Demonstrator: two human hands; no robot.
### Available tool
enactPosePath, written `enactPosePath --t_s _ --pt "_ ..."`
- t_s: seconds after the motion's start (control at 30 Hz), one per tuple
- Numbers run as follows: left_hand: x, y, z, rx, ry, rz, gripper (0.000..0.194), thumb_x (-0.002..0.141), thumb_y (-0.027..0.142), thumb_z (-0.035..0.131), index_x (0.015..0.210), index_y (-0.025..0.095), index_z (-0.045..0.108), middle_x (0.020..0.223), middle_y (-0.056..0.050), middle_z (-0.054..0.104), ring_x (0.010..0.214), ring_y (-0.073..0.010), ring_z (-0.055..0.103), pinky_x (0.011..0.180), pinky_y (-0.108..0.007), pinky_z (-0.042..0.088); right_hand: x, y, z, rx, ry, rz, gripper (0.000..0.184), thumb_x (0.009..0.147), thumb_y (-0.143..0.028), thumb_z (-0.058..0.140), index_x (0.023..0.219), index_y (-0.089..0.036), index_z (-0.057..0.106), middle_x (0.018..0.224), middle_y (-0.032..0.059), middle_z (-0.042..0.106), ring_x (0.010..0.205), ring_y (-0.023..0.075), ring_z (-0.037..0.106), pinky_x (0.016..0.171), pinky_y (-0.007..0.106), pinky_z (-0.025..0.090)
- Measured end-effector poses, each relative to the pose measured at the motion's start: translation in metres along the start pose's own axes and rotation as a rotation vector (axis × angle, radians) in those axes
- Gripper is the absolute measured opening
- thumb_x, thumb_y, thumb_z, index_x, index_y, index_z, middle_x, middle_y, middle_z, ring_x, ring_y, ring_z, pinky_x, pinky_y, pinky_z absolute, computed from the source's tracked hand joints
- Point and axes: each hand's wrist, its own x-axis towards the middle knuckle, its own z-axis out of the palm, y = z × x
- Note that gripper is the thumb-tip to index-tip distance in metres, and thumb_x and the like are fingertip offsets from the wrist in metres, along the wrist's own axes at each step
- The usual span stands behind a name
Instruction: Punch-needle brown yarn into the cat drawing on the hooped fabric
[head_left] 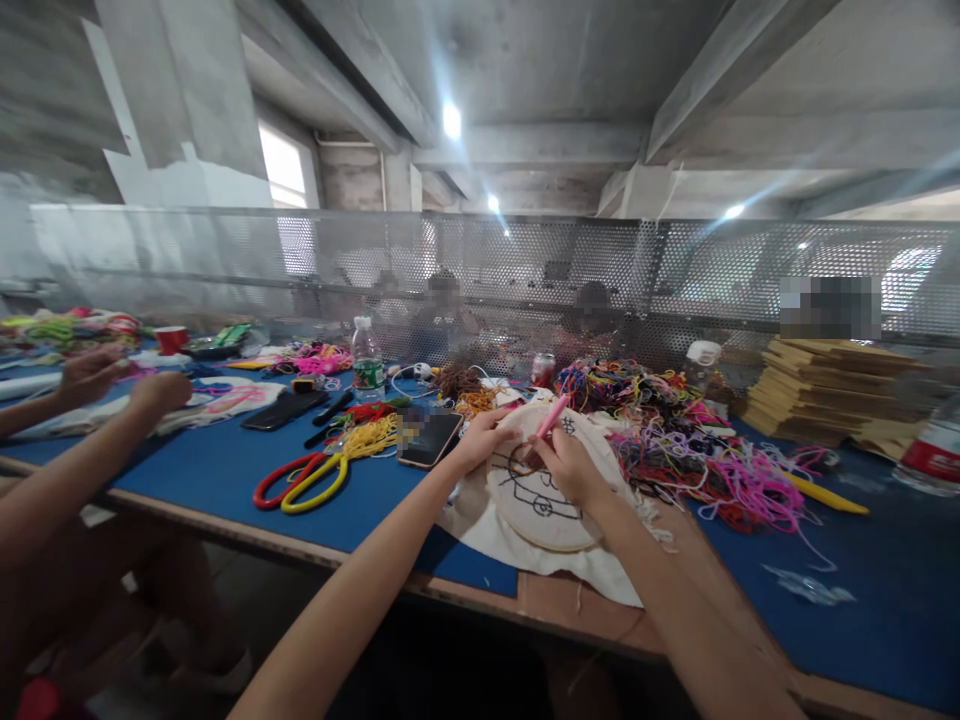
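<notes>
A round embroidery hoop point(536, 508) with white cloth stretched in it lies at the table's front edge, tilted toward me. Dark lines of a drawn or stitched figure show on the cloth, and loose fabric point(480, 530) hangs out below the rim. My left hand point(484, 440) grips the hoop's upper left edge, its fingertips partly hidden. In my right hand point(568, 465), closed over the middle of the hoop, is a pink pen-shaped punch needle point(553, 415). Its tip is hidden behind my fingers.
Scissors point(300, 485) with red and yellow handles, yellow yarn point(371, 440) and a phone point(429, 440) lie left. Tangled yarn point(675, 450), a yellow pen-shaped tool point(829, 492) and stacked brown envelopes point(817, 390) are right. A bottle point(367, 360) stands behind; another person's hands point(161, 392) work at left.
</notes>
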Motion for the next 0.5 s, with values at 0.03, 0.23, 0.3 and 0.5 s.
enactPosePath --t_s 0.03,0.23,0.3,0.5 --pt "0.0001 -0.0003 -0.0001 0.004 0.002 -0.002 0.047 0.068 0.024 0.061 0.113 0.013 0.062 0.101 -0.005 0.066 0.092 -0.0204 0.056 0.089 -0.030 0.039 0.0000 0.0001 0.0000 -0.004 0.002 -0.003 0.027 0.087 -0.040 0.037 0.097 -0.016 0.047 0.072 0.0069 0.065 0.065 0.0200 0.061 0.058 0.027 0.040" --pt "0.0003 -0.0012 0.0000 -0.005 -0.008 0.021 0.047 0.068 0.024 0.060 0.114 0.013 0.061 0.104 -0.005 0.066 0.095 -0.0209 0.055 0.090 -0.031 0.039 -0.0002 0.0002 0.0002 -0.074 -0.007 -0.008 0.028 0.087 -0.039 0.037 0.099 -0.016 0.049 0.076 0.0072 0.066 0.070 0.0201 0.062 0.060 0.026 0.039" --pt "0.0006 -0.0016 0.0000 0.000 -0.006 0.026 0.046 0.068 0.024 0.060 0.113 0.013 0.062 0.103 -0.005 0.066 0.093 -0.0205 0.056 0.089 -0.031 0.039 -0.0001 -0.0001 0.0002 -0.100 -0.028 -0.009 0.029 0.088 -0.038 0.037 0.102 -0.016 0.049 0.078 0.0078 0.066 0.073 0.0208 0.062 0.062 0.026 0.039" --pt "0.0021 -0.0051 -0.0005 0.030 -0.002 0.050 0.040 0.069 0.026 0.060 0.106 0.011 0.065 0.099 -0.005 0.067 0.090 -0.0204 0.056 0.087 -0.030 0.040 -0.0006 -0.0008 -0.0002 -0.208 -0.071 -0.066 0.029 0.088 -0.036 0.039 0.106 -0.015 0.050 0.086 0.0103 0.067 0.079 0.0221 0.062 0.066 0.026 0.039"
